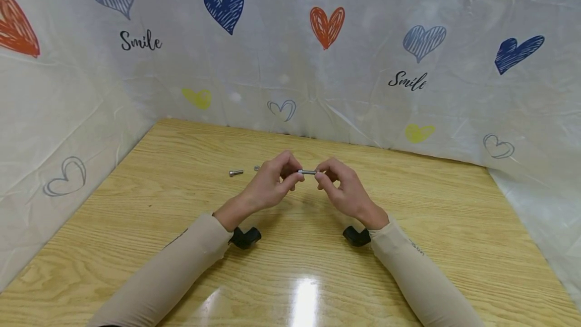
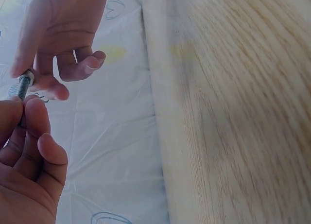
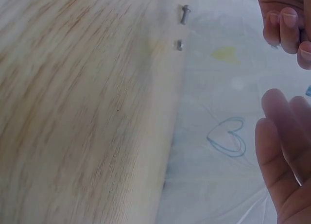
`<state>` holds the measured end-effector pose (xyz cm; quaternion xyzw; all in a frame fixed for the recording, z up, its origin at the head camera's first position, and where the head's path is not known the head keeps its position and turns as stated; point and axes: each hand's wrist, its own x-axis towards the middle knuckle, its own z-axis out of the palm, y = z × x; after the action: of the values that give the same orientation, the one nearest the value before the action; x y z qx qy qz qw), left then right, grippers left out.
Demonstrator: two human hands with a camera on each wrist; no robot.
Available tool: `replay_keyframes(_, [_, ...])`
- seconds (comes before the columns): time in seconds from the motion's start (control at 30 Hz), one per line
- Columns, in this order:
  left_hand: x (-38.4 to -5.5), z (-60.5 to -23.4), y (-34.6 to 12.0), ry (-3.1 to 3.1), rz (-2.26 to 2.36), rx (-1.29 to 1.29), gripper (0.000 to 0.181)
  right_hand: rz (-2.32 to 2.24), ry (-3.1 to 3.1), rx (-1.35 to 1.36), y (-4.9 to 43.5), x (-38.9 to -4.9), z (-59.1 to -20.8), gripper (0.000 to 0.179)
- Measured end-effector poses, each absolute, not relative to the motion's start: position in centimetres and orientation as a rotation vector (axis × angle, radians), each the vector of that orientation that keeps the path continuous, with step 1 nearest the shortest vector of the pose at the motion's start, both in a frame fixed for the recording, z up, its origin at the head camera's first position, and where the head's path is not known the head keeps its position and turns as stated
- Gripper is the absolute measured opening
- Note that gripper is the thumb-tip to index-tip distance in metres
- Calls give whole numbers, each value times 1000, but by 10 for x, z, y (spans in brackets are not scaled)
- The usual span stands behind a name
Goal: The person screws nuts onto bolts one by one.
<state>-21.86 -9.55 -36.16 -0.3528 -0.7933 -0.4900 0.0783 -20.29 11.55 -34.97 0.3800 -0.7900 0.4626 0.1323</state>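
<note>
Pinching bolt [image 1: 309,172]: left fingers [image 2: 38,117], right fingers [image 1: 332,165].

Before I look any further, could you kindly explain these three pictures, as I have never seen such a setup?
This is no machine but a person working bare-handed. The wide picture comes from a camera worn on the head, looking forward and down; the other two come from cameras on the left and right wrists, probably the black devices. On the wooden table lie a loose bolt and, near it, a small nut. The left hand pinches a second bolt by one end, while the right hand grips the other end, where a ring, probably a nut, shows.
</note>
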Motion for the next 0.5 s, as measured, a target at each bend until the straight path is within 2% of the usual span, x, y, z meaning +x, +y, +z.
replay_keyframes(0.2, [-219,-361,-95,-2368,-1457,-1066,5,1308,-2285,1116,115,-204,-349,13])
replay_keyframes(0.4, [-219,-362,-95,-2366,-1457,-1070,4,1361,-2362,1069,116,-202,-348,8])
replay_keyframes(0.5, [-219,-362,-96,-2371,-1463,-1068,4,1376,-2382,1044,116,-201,-348,19])
